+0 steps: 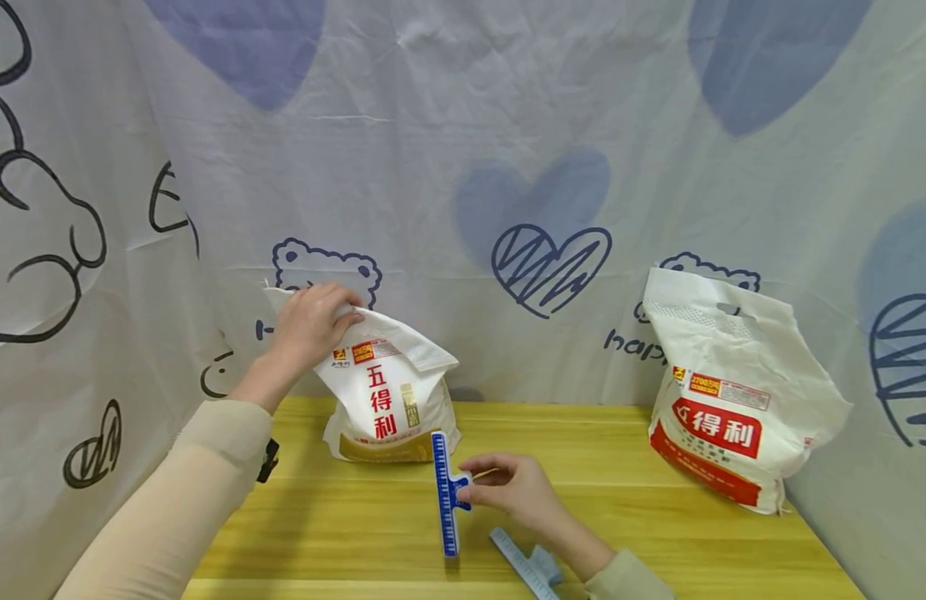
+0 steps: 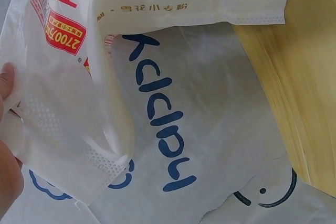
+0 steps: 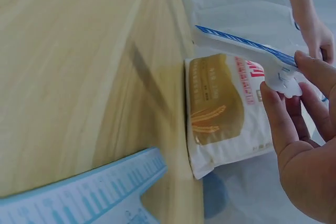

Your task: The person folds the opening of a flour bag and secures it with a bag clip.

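My left hand (image 1: 316, 321) grips the folded top of a white flour bag (image 1: 402, 383) with red lettering, at the left rear of the table. In the left wrist view the bag's top (image 2: 58, 145) is bunched near the thumb and a fingertip. In front of that bag my right hand (image 1: 511, 487) pinches a dark blue long bag clip (image 1: 445, 496) by its handle, holding it nearly upright. The right wrist view shows the clip (image 3: 247, 45) raised off the table, apart from the bag. Below my right hand a light blue bag clip (image 1: 526, 564) lies on the table.
A second flour bag (image 1: 733, 400) with a red label stands at the right rear of the wooden table (image 1: 342, 525). Behind and to the left hangs a pale curtain (image 1: 417, 208) printed with hearts and bears.
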`<state>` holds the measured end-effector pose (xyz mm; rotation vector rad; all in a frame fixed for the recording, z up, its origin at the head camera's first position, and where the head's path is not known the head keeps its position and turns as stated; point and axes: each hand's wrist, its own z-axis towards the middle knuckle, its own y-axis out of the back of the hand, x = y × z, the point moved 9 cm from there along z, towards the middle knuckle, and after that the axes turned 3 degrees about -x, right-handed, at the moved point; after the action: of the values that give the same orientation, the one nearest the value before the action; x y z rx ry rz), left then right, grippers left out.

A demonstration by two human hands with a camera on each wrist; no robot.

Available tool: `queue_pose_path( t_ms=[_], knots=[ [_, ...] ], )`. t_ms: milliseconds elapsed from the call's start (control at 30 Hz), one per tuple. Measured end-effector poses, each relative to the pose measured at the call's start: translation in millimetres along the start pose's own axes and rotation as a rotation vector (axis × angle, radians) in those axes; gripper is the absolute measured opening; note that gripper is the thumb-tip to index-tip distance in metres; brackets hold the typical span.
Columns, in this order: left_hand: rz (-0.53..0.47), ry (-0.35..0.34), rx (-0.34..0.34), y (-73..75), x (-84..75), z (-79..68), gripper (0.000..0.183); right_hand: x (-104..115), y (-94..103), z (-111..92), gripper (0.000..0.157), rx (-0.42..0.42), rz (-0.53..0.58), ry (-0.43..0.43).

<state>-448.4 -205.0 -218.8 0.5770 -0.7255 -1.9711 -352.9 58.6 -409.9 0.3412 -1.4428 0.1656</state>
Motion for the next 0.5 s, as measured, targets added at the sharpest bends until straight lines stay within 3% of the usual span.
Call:
queue_pose_path(
  t_ms=[233, 500],
  knots=[
    [0.001, -0.003, -0.005, 1.4, -0.7, -0.4, 0.021, 12.0, 8.8, 4.7, 0.040, -0.073, -0.042, 0.051],
    [0.003, 0.005, 0.010, 1.0, -1.6, -0.6, 0.021, 35.8, 22.9, 12.4, 0.034, -0.221, -0.084, 0.152]
  ],
)
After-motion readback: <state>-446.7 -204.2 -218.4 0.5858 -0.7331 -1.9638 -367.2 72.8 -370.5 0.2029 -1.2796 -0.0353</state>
